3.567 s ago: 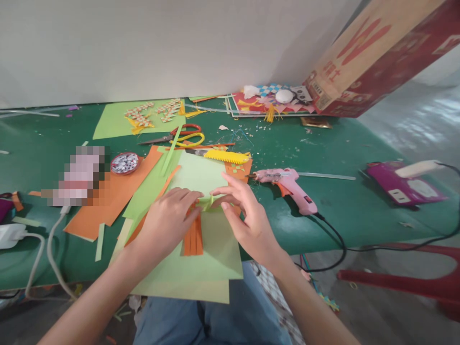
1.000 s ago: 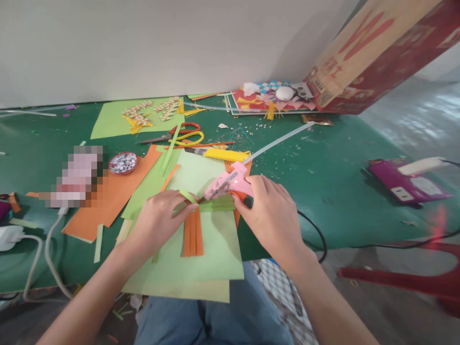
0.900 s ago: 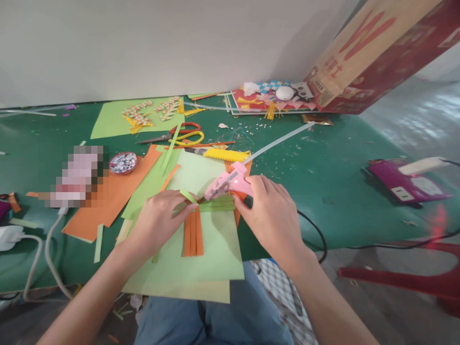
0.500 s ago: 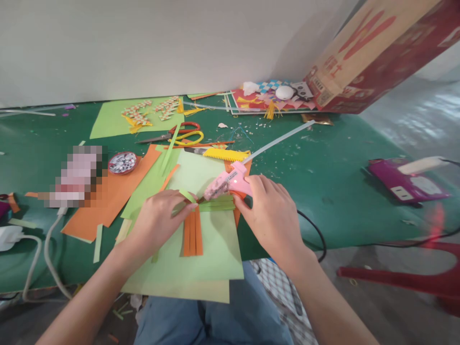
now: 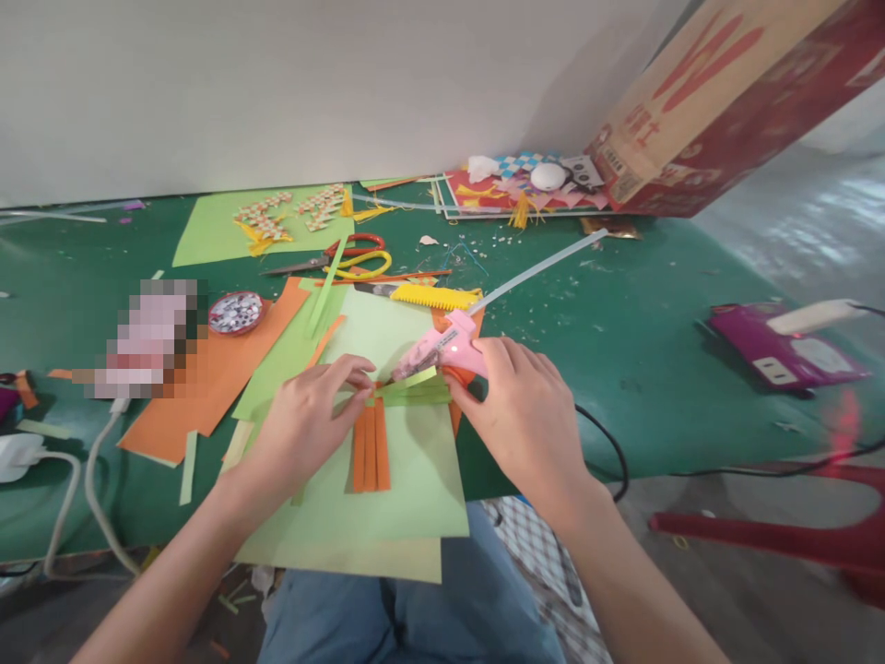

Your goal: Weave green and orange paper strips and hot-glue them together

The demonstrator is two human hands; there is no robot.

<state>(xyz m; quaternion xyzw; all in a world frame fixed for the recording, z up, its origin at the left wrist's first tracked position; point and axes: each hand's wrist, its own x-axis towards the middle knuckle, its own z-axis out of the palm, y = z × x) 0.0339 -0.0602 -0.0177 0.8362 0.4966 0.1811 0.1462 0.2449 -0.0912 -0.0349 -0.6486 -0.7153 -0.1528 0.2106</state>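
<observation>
My right hand (image 5: 522,406) is wrapped around the handle of a pink glue gun (image 5: 456,341), with a long clear glue stick (image 5: 543,267) jutting from its back. The nozzle points left, close to where orange paper strips (image 5: 371,447) meet green paper strips (image 5: 418,397). One light green strip (image 5: 415,379) rises at its right end below the gun. My left hand (image 5: 311,415) is at the left of this crossing, fingers bent, thumb and index finger apart, the thumb tip by the strips. Light green paper sheets (image 5: 415,507) lie underneath.
Beyond the sheets lie a yellow-handled cutter (image 5: 435,297) and red-and-yellow scissors (image 5: 352,258). A dish of small pieces (image 5: 236,314), orange paper (image 5: 207,397) and a blurred-out phone (image 5: 148,337) are to the left. A purple power strip (image 5: 781,350) sits right; a black cord (image 5: 608,433) trails beside my right hand.
My left fingers have let go of the bent light green strip, which has swung to the right under the glue gun. My right hand and the gun have hardly moved.
</observation>
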